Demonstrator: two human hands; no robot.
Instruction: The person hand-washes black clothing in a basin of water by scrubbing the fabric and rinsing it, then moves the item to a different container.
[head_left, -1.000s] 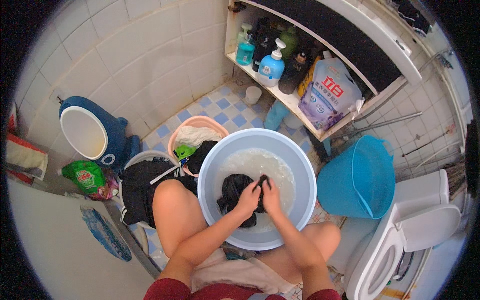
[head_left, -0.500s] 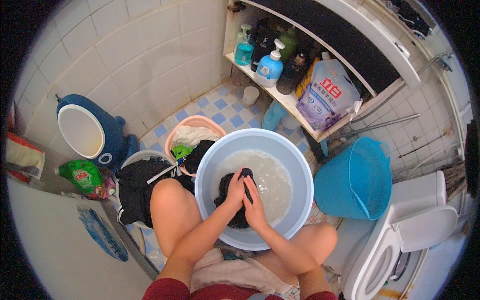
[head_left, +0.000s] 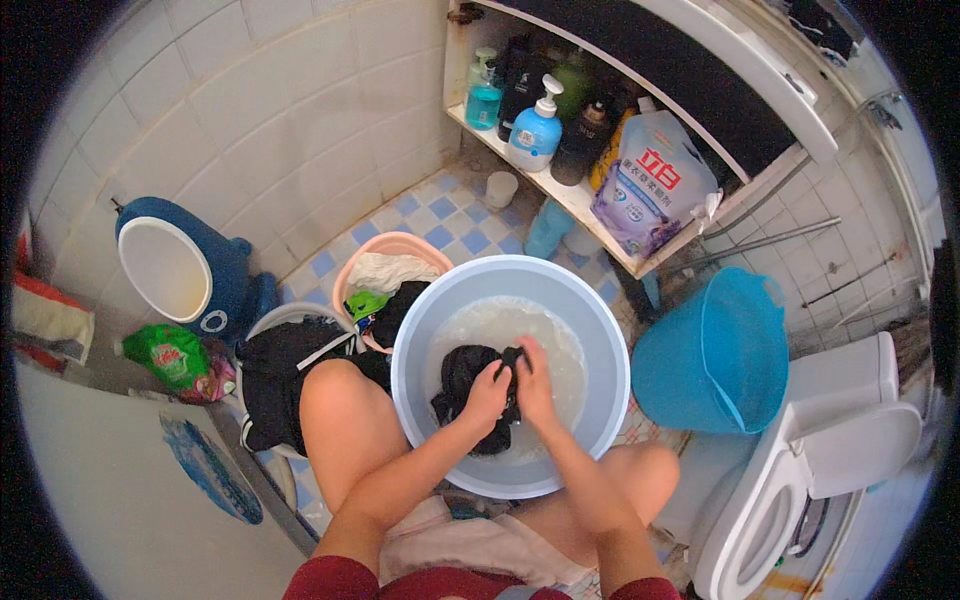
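A wet black garment (head_left: 468,376) lies bunched in cloudy, sudsy water (head_left: 560,385), inside a large pale-blue basin (head_left: 408,330) between my knees. My left hand (head_left: 487,391) is closed around a fold of the cloth near the middle of the basin. Just to its right, my right hand (head_left: 534,380) grips the same fold, its fingers bent over the top. Part of the cloth shows between the two hands. The rest of the garment spreads to the left, and its lower end trails toward the near side of the basin.
A peach basin (head_left: 365,245) with clothes and a bucket holding black clothing (head_left: 275,375) stand left. A blue bucket (head_left: 690,350) and a white toilet (head_left: 765,500) are right. Ahead, a low shelf (head_left: 565,197) holds several bottles and a detergent pouch (head_left: 655,180).
My hands have moved slightly right and drawn apart from a pressed-together position. The black garment now spreads out more in the water to the left of them.
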